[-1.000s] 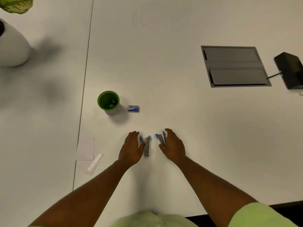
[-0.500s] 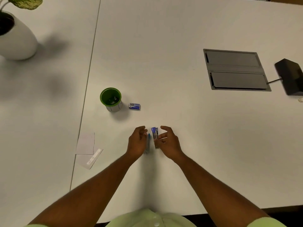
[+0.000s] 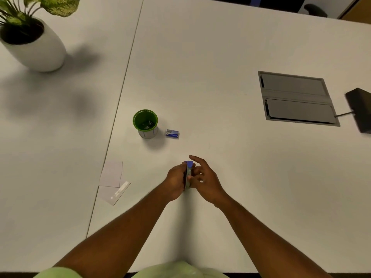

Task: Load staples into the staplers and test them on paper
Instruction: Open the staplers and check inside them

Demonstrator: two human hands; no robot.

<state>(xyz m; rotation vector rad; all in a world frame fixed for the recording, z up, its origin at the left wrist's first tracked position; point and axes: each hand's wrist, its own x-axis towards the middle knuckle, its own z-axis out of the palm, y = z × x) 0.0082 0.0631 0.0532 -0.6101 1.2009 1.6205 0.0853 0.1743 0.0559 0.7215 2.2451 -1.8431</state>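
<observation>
Hands: my left hand (image 3: 176, 180) and right hand (image 3: 204, 179) both grip the staplers (image 3: 188, 173).
Left to do: loading from the staple box (image 3: 172, 134), then testing on the paper (image 3: 112, 174).

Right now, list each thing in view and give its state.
Stapler: off the table, held between both hands.
Left hand: grips the stapler.
Right hand: on the stapler, fingers partly spread.
Staple box: lying flat, apart from the cup.
Cup: upright, small items inside.
Papers: flat, overlapping.
</observation>
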